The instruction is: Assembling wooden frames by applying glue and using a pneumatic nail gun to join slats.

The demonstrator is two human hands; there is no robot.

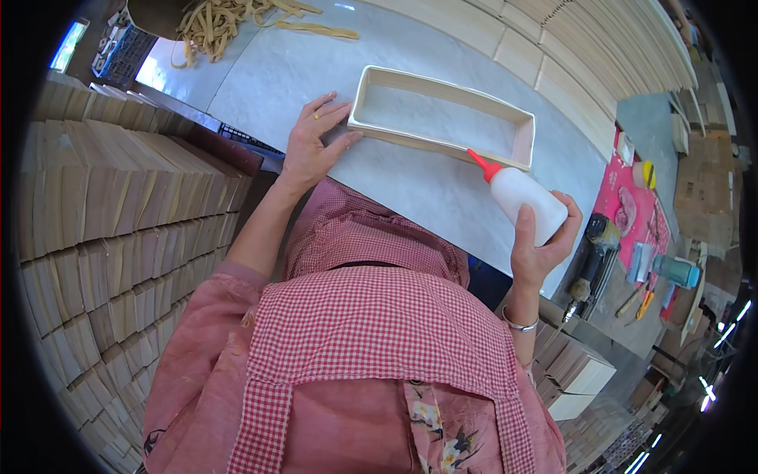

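A long rectangular wooden frame (442,88), open in the middle, lies on the pale marbled table (292,75). A white line, apparently glue, runs along its upper edges. My left hand (314,142) rests at the frame's left end, fingers spread and thumb against the near corner. In my right hand (545,235) is a white squeeze bottle (527,201) with a red nozzle, tilted so that the tip meets the frame's near edge toward its right end. Fingers and thumb wrap round the bottle's lower part.
Stacked wooden boards (126,174) rise on the left. A bundle of tan strips (217,31) lies at the far left of the table, and wooden panels (584,51) line its far side. To the right are a power tool (604,231), a teal container (676,271) and an orange-handled tool (646,302).
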